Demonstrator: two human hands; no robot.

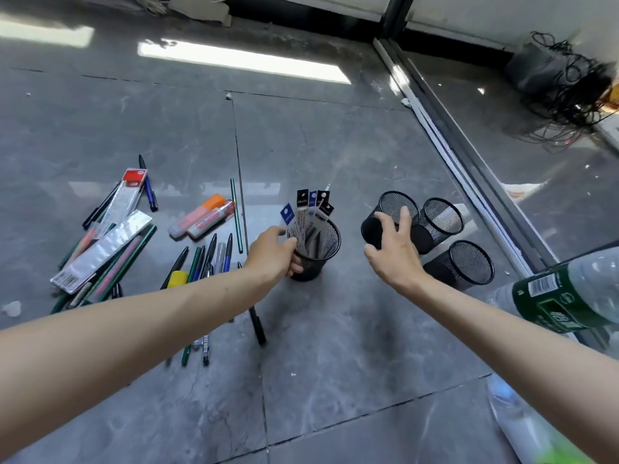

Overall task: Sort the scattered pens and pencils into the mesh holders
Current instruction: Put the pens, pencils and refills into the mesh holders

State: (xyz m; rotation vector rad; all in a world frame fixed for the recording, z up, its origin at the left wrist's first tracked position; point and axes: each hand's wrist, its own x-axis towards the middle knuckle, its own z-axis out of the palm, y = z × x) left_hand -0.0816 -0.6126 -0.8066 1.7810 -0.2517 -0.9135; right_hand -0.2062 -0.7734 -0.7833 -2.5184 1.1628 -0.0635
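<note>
On the grey tiled floor, a black mesh holder stands upright with several packaged refills sticking out of it. My left hand grips its left side, thumb curled round the base. To the right stand three empty mesh holders. My right hand lies with spread fingers against the nearest one; the others are behind it and to its right. Loose pens and pencils lie left of my left forearm, and a black pen shows below it.
Orange and pink highlighters, a green pencil, a blue pen and packaged rulers lie further left. A plastic water bottle is at the right edge, a metal floor rail behind the holders, tangled cables beyond.
</note>
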